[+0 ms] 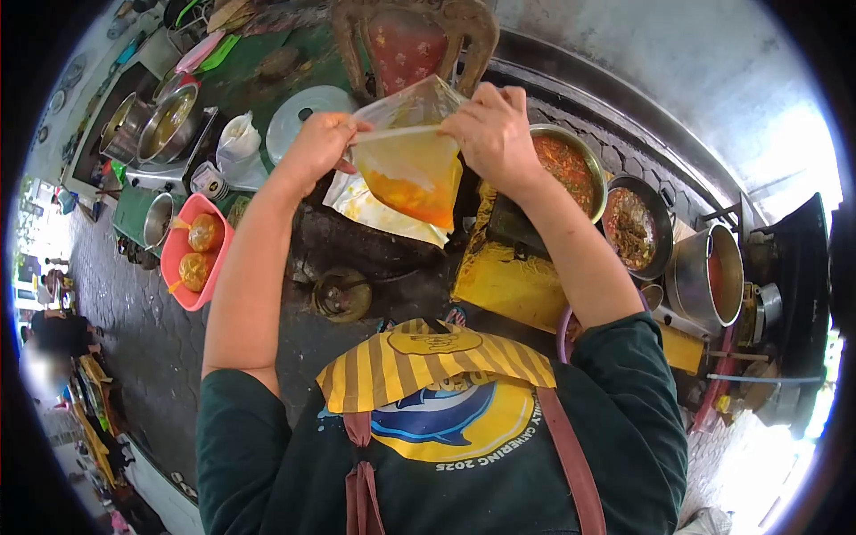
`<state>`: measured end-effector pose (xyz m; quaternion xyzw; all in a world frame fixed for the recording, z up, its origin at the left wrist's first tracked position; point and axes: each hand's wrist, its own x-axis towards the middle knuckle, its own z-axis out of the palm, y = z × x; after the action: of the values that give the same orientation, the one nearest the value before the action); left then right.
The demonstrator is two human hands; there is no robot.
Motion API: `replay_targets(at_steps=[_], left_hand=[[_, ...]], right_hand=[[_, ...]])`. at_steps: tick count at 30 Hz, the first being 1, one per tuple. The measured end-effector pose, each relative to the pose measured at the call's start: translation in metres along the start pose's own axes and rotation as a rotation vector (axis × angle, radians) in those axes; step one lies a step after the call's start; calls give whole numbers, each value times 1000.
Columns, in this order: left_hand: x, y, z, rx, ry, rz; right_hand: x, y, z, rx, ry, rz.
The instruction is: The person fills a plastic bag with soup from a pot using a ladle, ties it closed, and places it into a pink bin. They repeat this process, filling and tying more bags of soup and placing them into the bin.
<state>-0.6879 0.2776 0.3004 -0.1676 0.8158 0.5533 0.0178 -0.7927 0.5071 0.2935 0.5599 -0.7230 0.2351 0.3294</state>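
A clear plastic bag (406, 160) hangs between my hands, its mouth stretched wide. Orange-yellow food, perhaps a sauce or soup, sits in its lower part (410, 192). My left hand (318, 150) pinches the bag's left edge, and my right hand (495, 134) grips the upper right edge with bent fingers. Below the bag lies a white sheet (361, 207) with yellow stains. Just right of my right hand is a metal pot (595, 169) of reddish food.
Right of me stand a dark pan (664, 223) of stew and a tall pot (729, 267). A pink basin (198, 292) at left holds two filled bags (198, 269). Pots (166, 125) stand on a stove; a carved chair (406, 53) is ahead. Another person (67, 334) is far left.
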Motion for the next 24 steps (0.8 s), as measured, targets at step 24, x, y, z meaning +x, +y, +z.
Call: replay_targets(at_steps=[24], left_hand=[[-8, 46, -15, 207, 481, 353]], right_hand=[[119, 29, 6, 439, 91, 133]])
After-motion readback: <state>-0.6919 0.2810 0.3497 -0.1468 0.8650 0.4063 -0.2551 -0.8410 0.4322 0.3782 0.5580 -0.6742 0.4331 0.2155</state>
